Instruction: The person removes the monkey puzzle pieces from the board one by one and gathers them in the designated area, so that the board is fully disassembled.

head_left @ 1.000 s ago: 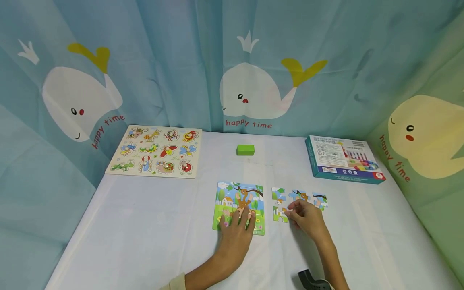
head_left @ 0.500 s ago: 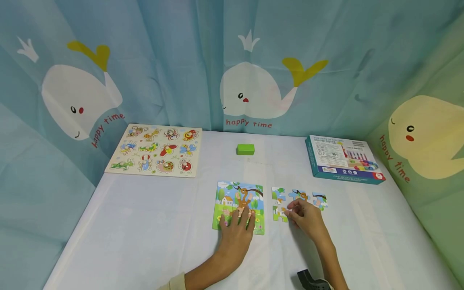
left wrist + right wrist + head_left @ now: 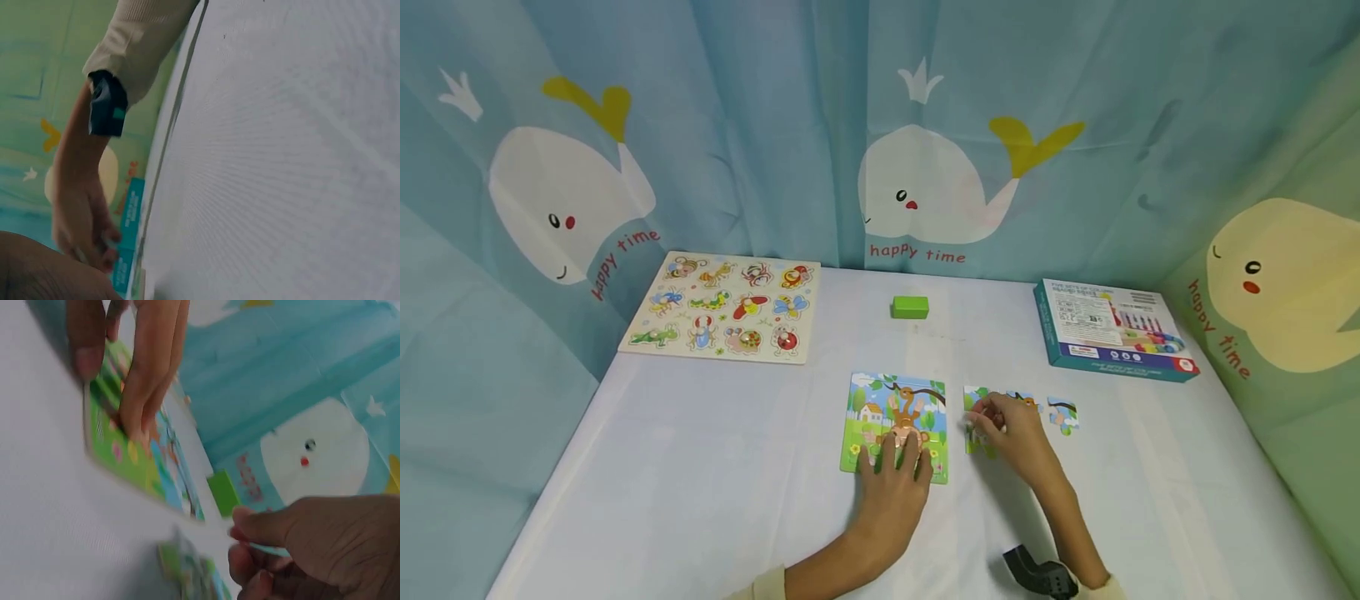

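Note:
My left hand [image 3: 891, 500] rests with spread fingers on the lower part of a square monkey picture puzzle [image 3: 868, 417]. To its right, my right hand [image 3: 1018, 437] has thumb and fingertips brought together above small puzzle pieces [image 3: 973, 396], with a pale edge of what looks like a piece at the tips. Partly covering the pieces, the hand hides how many lie under it. In the right wrist view my right hand [image 3: 331, 544] has curled fingers beside blurred pieces [image 3: 194, 572], and my left fingers [image 3: 150, 375] touch the puzzle board [image 3: 131, 459].
A separate puzzle piece [image 3: 1063, 414] lies right of my right hand. Behind are a green block [image 3: 910, 307], an insect peg board [image 3: 722, 308] at left and a teal-edged box [image 3: 1112, 329] at right. A blue curtain [image 3: 775, 125] with whales closes off the back.
My right hand has moved left, over the left-hand pieces, and now covers part of them. My left hand stays on the puzzle, its fingers slightly lower on the picture.

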Demonstrator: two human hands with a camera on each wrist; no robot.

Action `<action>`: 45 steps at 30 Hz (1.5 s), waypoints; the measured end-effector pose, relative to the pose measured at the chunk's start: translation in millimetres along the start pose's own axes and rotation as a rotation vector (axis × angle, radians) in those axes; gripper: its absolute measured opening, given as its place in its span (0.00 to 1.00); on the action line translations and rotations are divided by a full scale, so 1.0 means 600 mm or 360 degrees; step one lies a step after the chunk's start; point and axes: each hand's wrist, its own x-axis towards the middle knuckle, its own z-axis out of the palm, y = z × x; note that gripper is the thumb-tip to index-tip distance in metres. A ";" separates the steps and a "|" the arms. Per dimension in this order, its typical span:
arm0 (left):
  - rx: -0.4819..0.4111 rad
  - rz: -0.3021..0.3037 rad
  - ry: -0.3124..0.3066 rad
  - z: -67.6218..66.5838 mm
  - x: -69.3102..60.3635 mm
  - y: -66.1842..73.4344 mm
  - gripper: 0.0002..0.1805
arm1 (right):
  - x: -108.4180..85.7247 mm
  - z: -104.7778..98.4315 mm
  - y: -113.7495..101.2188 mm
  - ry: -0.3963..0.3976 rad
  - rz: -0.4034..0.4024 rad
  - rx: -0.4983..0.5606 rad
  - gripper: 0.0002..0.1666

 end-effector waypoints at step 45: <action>-0.0012 -0.0023 -0.0416 -0.020 -0.008 0.002 0.37 | 0.101 0.087 -0.064 -0.0494 -0.0456 0.0154 0.09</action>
